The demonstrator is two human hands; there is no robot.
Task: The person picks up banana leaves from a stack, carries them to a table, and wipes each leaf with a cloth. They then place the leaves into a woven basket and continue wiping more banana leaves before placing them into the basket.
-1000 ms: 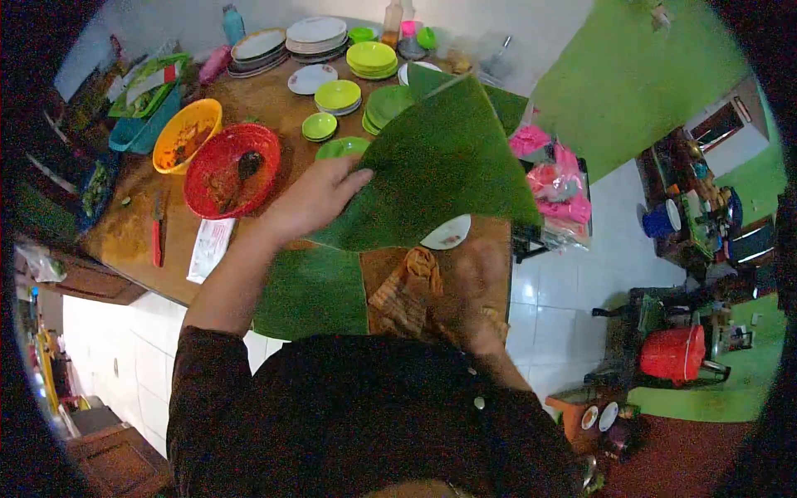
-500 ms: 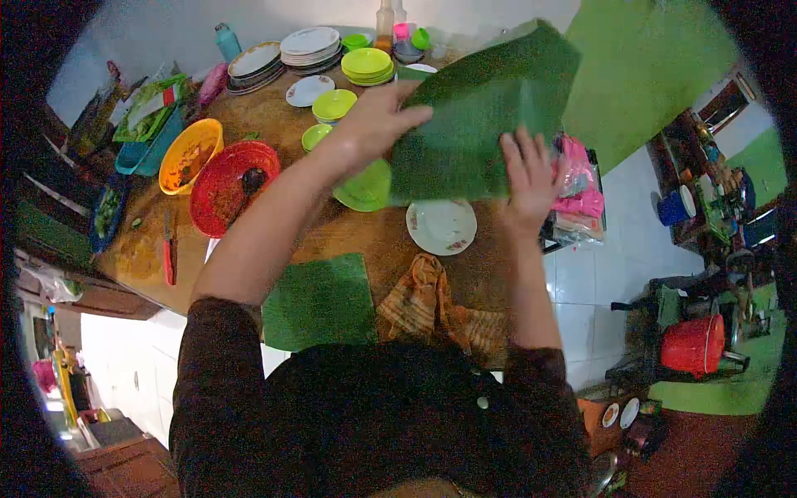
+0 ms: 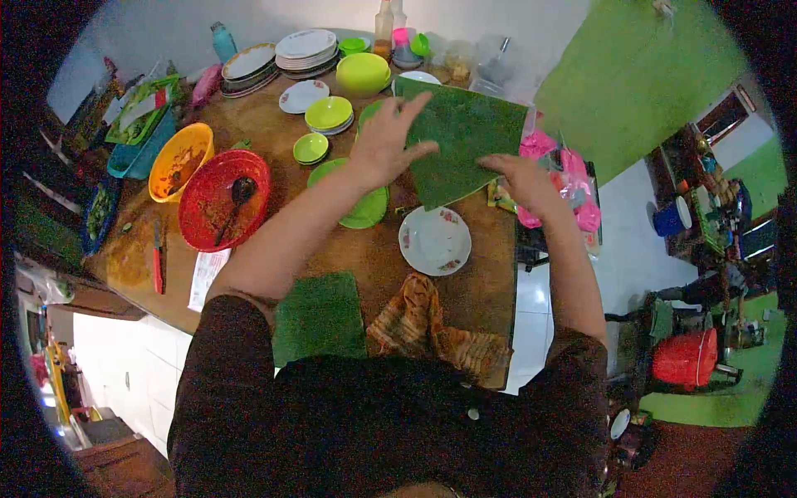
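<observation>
A dark green banana leaf piece (image 3: pixel 465 137) lies toward the back right of the table, beyond a white floral plate (image 3: pixel 435 241). My left hand (image 3: pixel 386 149) is open at the leaf's left edge, thumb and fingers spread apart. At its lower right side is my right hand (image 3: pixel 527 183), fingers stretched out flat toward the leaf; whether they touch it is hard to tell. Another cut leaf piece (image 3: pixel 320 319) rests by the front edge, near my left forearm. A crumpled orange-brown striped cloth (image 3: pixel 415 315) lies in front of the plate.
Left of my arm stand a red basin (image 3: pixel 207 199) with a dark ladle and an orange basin (image 3: pixel 178 162). A red-handled knife (image 3: pixel 158 261) lies farther left. Stacked plates (image 3: pixel 307 46) and green bowls (image 3: pixel 329 114) line the back. Pink plastic packs (image 3: pixel 573 178) sit right of the table.
The leaf, earlier raised and curved between my hands, is now lower and flatter. My hands have spread, the left one opening its fingers.
</observation>
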